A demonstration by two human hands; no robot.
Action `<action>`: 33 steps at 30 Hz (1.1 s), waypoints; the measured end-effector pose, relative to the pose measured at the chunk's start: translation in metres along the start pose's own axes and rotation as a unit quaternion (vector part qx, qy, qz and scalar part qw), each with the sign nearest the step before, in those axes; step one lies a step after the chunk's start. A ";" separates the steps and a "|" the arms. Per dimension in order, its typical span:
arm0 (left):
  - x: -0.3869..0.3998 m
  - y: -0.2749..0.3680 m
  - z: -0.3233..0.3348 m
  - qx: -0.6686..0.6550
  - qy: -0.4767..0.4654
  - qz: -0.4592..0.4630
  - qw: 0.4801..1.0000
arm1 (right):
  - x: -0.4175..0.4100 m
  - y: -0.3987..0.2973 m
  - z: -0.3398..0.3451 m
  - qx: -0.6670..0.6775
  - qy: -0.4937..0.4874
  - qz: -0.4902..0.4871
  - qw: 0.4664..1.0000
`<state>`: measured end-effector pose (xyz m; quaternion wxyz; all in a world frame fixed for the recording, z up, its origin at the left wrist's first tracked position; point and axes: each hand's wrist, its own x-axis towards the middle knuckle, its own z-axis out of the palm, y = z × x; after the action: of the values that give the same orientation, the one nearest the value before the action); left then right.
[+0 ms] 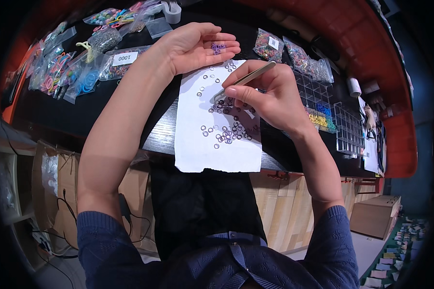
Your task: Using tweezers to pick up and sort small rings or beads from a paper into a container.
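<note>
My left hand (199,48) lies palm up over the far edge of a white paper sheet (195,155). Several small purple rings (218,48) rest on its fingers. Between the thumb and fingers of my right hand (271,94) is a pair of metal tweezers (251,76), slanting down to the left. Their tips are just above the paper, near a group of dark and purple rings (222,105). A second cluster of purple and dark rings (233,133) lies nearer to me, and a few loose rings (206,77) are scattered farther up. My right hand hides part of the sheet.
Transparent bags of coloured rings and beads (54,77) crowd the left of the black table (159,133). More ring bags (269,45) lie at back right. A compartment box (320,117) holds yellow, blue and green pieces, beside another clear plastic organizer (349,130). A white bottle (353,86) lies farther right.
</note>
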<state>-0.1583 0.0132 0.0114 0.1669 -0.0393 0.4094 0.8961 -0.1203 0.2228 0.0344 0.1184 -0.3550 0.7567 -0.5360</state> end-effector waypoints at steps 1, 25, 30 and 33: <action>0.000 0.000 0.000 0.001 -0.001 -0.001 1.000 | 0.000 -0.001 0.000 -0.008 -0.006 0.006 1.000; -0.002 -0.004 0.004 0.038 0.004 0.011 0.999 | 0.002 0.000 -0.001 0.012 0.028 0.016 0.999; -0.002 -0.003 0.003 0.044 0.006 0.014 0.999 | 0.002 0.001 -0.002 0.008 0.036 0.019 0.999; -0.001 -0.004 0.002 0.042 0.007 0.016 0.999 | 0.003 0.000 0.000 0.000 0.035 0.021 0.999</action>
<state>-0.1559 0.0168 0.0105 0.1507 -0.0319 0.4485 0.8804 -0.1223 0.2210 0.0350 0.1027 -0.3202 0.7677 -0.5455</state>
